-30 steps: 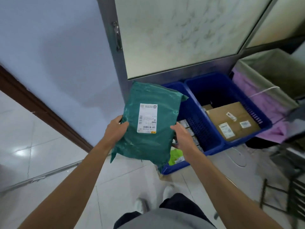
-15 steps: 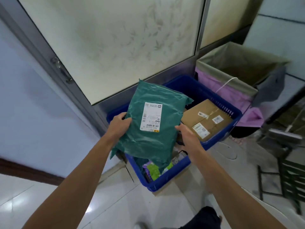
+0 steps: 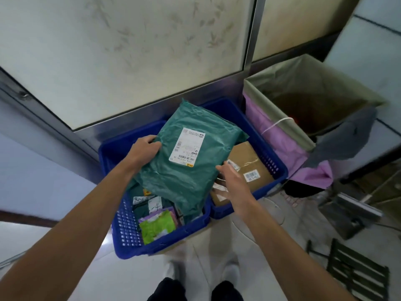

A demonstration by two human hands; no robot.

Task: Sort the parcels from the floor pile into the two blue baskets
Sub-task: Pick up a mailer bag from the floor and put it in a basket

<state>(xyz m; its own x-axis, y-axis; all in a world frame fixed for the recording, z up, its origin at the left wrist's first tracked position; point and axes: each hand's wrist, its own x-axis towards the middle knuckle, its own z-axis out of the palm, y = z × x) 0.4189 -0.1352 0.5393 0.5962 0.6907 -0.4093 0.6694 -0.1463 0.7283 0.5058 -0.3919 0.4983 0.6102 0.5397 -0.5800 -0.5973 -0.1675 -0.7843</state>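
A green plastic mailer [image 3: 186,168] with a white label lies tilted over the left blue basket [image 3: 128,233], its upper end reaching across the divide to the right blue basket [image 3: 271,161]. My left hand [image 3: 144,152] grips the mailer's left edge. My right hand [image 3: 231,180] is at its right edge with fingers straight, touching or just off it. Under the mailer the left basket holds several soft packets, one bright green [image 3: 157,228]. The right basket holds a brown cardboard box [image 3: 245,168] with labels.
Both baskets stand on the tiled floor against a frosted glass door [image 3: 130,51]. A bin [image 3: 308,101] lined with grey and purple bags stands to the right. A dark metal rack [image 3: 355,272] lies at the lower right. My feet are at the bottom edge.
I have stepped closer and lowered the green mailer down onto the left basket. My right hand's fingers have loosened from its edge.
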